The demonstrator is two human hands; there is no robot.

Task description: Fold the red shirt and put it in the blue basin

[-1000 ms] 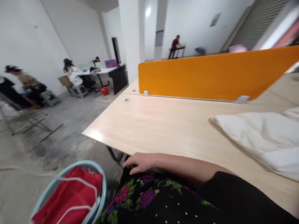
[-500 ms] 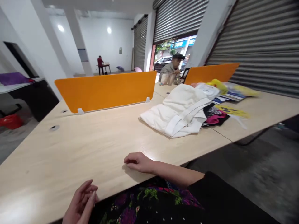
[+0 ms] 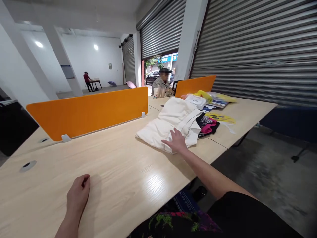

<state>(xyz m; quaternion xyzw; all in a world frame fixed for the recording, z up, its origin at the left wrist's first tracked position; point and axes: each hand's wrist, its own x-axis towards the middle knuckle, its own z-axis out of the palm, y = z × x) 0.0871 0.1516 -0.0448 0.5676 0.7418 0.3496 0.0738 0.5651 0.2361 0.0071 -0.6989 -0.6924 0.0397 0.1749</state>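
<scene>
My right hand (image 3: 176, 141) reaches out over the light wooden table (image 3: 119, 165) and lies flat on the near edge of a folded white garment (image 3: 170, 124), fingers spread. My left hand (image 3: 78, 195) rests on the tabletop close to me, its fingers loosely curled and holding nothing. A black and pink garment (image 3: 208, 123) lies just to the right of the white one.
An orange divider panel (image 3: 89, 110) stands across the table's middle; a second one (image 3: 194, 85) is farther back. Plastic-wrapped packages (image 3: 213, 98) lie at the far right. One person sits at the table's far end and another stands at a distant table. Roller shutters line the right wall.
My view has swung right from the floor and basket to the table. My right hand went from the table edge out onto the white garment. My left hand came up onto the tabletop.
</scene>
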